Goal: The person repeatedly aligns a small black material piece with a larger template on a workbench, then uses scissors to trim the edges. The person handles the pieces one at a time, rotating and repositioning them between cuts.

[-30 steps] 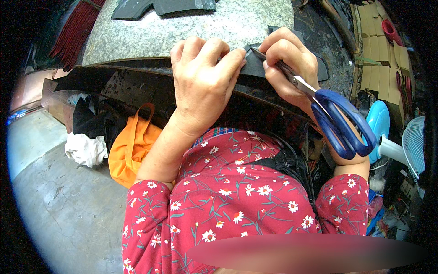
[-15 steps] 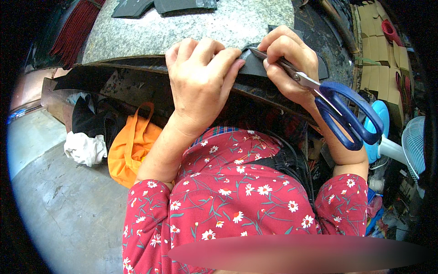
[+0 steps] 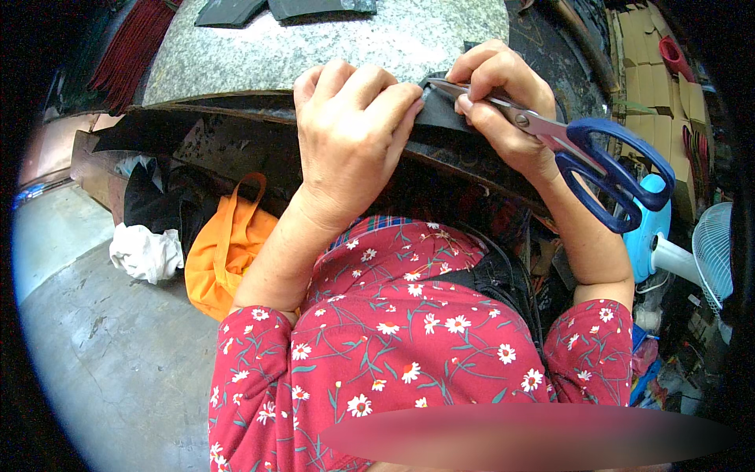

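Note:
My left hand (image 3: 354,134) is closed, its thumb and forefinger pinching the left edge of a black sheet piece (image 3: 442,110) at the front edge of the bench. In my right hand (image 3: 511,98) is a pair of scissors (image 3: 543,128) with dark blue handles, gripped around the blades. The handles stick out to the right, past my wrist. The blade tips lie against the top edge of the black piece, close to my left fingertips. My right fingers hide part of the piece, and its exact material cannot be told.
Dark cut pieces (image 3: 322,8) lie on the speckled stone slab (image 3: 236,59). Dark red cords (image 3: 138,51) hang at the far left. Below are an orange bag (image 3: 228,252) and a white crumpled cloth (image 3: 145,253). At right stand a fan (image 3: 712,248) and cardboard pieces (image 3: 657,118).
The scissors have swung so that their handles sit higher and farther right, with the blades lying flatter. My left hand has shifted slightly right, still pinching the black piece.

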A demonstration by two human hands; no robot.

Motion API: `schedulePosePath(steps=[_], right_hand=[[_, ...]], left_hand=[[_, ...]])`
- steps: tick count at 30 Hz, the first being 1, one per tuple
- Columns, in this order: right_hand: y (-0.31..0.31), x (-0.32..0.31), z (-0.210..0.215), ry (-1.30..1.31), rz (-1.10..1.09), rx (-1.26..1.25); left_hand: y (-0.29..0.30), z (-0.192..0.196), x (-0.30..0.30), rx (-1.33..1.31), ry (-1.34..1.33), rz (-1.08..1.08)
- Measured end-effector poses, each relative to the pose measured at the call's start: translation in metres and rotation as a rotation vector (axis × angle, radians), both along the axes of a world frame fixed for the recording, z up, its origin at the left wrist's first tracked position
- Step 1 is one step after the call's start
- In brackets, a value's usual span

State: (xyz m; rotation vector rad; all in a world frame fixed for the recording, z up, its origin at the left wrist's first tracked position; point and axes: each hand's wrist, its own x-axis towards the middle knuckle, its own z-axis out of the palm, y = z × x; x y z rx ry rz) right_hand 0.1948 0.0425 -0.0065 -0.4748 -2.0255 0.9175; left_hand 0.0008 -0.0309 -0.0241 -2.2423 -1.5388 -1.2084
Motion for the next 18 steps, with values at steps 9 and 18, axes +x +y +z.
schedulePosePath(steps=[9,18], right_hand=[[0.0029,0.0017,0.0027,-0.149,0.045,0.165],[0.0044,0.0021,0.0022,-0.136,0.071,0.148]], left_hand=[[-0.0018,-0.0011,0.0004,0.001,-0.028,0.015],[-0.0011,-0.0003,0.0003,0.008,-0.002,-0.001]])
